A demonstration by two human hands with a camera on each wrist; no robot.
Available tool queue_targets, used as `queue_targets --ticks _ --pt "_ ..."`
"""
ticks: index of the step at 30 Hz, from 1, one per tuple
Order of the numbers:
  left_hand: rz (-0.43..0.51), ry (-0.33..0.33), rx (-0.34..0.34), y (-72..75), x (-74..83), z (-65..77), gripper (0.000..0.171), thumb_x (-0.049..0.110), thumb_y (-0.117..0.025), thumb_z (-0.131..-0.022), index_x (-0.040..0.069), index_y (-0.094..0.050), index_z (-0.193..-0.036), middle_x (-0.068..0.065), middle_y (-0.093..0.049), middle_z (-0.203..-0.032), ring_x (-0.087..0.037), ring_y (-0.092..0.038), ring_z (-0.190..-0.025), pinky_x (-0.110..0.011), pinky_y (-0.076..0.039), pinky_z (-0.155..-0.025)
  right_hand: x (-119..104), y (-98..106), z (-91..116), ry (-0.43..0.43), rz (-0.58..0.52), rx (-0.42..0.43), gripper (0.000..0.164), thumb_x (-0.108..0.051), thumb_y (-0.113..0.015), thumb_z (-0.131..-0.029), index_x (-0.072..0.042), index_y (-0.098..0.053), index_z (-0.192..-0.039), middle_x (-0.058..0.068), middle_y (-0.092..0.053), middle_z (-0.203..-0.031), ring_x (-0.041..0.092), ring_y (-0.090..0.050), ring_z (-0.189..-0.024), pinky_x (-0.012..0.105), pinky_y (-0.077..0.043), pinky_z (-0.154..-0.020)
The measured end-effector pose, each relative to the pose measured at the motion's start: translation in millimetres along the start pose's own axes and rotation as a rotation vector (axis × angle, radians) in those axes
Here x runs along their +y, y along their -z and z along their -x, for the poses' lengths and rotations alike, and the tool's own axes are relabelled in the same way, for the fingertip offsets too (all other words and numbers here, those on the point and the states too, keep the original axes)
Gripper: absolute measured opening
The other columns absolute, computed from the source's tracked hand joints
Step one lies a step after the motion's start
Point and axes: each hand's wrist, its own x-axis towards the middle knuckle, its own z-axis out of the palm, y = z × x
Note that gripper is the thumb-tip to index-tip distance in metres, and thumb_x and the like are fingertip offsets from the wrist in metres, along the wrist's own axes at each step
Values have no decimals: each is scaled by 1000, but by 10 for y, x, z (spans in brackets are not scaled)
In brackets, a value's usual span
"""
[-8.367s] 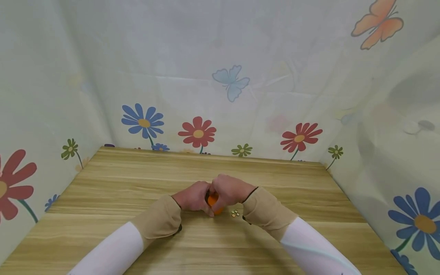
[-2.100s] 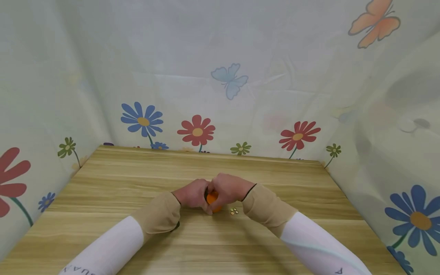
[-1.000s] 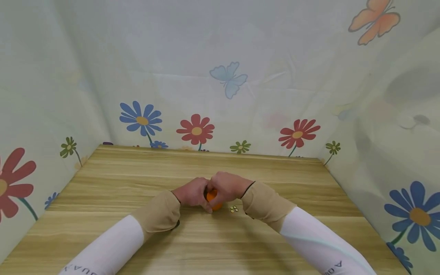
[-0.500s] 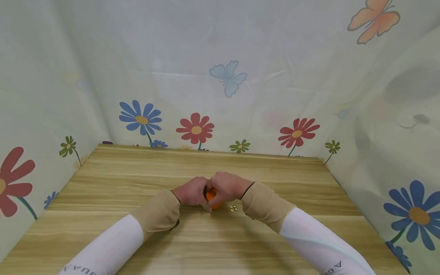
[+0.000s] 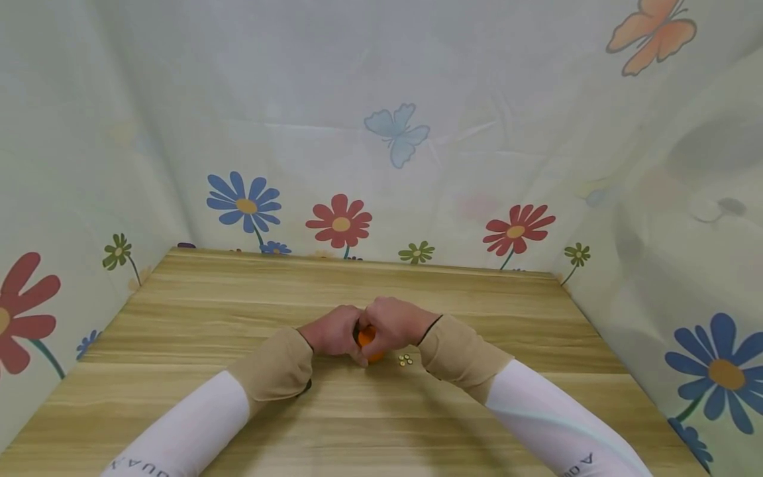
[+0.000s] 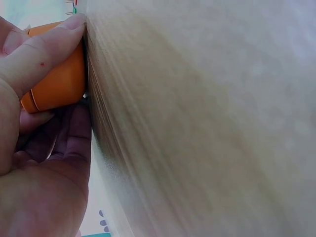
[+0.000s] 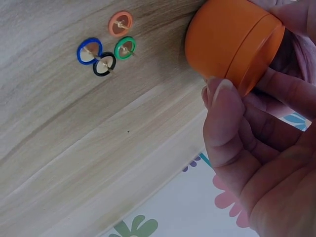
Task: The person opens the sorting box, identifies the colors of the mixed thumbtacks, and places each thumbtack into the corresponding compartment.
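A small round orange container (image 7: 222,37) stands on the table, its lid (image 7: 260,52) marked off by a thin seam. My left hand (image 5: 336,331) grips the container low down, thumb (image 6: 47,52) across its near side and fingers curled behind. From the other side my right hand (image 5: 396,324) holds the lid end, fingertips at the seam and rim in the right wrist view. The two hands meet over the container and hide most of it in the head view. Just right of it lie several thumbtacks (image 7: 120,23), points up, with orange, green, blue and black rims.
The wood-grain table (image 5: 238,291) reaches back to a white curtain (image 5: 298,99) printed with flowers and butterflies. That curtain also closes off the left and right sides. Beige cuffs (image 5: 277,368) and white sleeves cover both forearms.
Both hands stay around the orange container, with hardly any shift in their hold. The head view has tipped very slightly; the thumbtacks lie where they were.
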Motion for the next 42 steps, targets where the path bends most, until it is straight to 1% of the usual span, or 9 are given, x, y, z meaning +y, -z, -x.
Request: queue_targets --ticks 3,10,16,24,28,34,42 --pt "0 -1 4 4 14 4 43 21 -91 -58 13 -63 -91 6 -62 -87 -10 -55 -78 -24 -45 -74 -2 -2 3 2 -2 6 21 -32 -74 -76 -12 -68 -78 -10 -53 -62 4 -44 -54 17 -38 -49" --pt "-11 21 9 -1 15 4 45 23 -91 -58 15 -63 -93 9 -61 -87 -8 -54 -78 -23 -45 -74 -8 12 12 25 8 16 22 -33 -74 -76 -12 -68 -78 -9 -53 -61 4 -44 -53 17 -37 -48" --pt "-23 20 16 -13 -1 2 47 26 -92 -57 17 -64 -94 12 -60 -86 -6 -54 -76 -22 -46 -73 -2 7 17 34 6 23 21 -32 -73 -76 -12 -67 -77 -10 -51 -60 4 -43 -53 17 -36 -48" --pt "-17 42 12 -30 -17 -7 46 26 -91 -57 17 -64 -93 14 -60 -85 -6 -54 -77 -22 -45 -73 10 -4 27 56 6 37 21 -31 -73 -75 -12 -66 -74 -8 -49 -59 4 -41 -52 17 -33 -47" --pt "-21 37 15 -29 -21 -11 47 26 -92 -57 17 -64 -93 14 -59 -85 -7 -54 -78 -23 -45 -74 19 -17 26 54 15 44 21 -33 -74 -75 -13 -66 -76 -9 -50 -59 4 -42 -52 17 -34 -47" --pt "5 57 6 -29 -27 -14 48 25 -92 -56 19 -64 -94 15 -60 -86 -6 -55 -79 -22 -45 -75 28 -33 33 53 25 59 23 -35 -75 -72 -14 -67 -78 -12 -52 -60 3 -43 -52 17 -36 -47" --pt "32 68 0 -42 -71 -23 49 25 -92 -54 19 -64 -94 14 -61 -85 -5 -55 -77 -23 -47 -73 43 -53 32 57 35 60 26 -38 -76 -72 -14 -67 -78 -10 -53 -61 3 -44 -52 17 -37 -48"
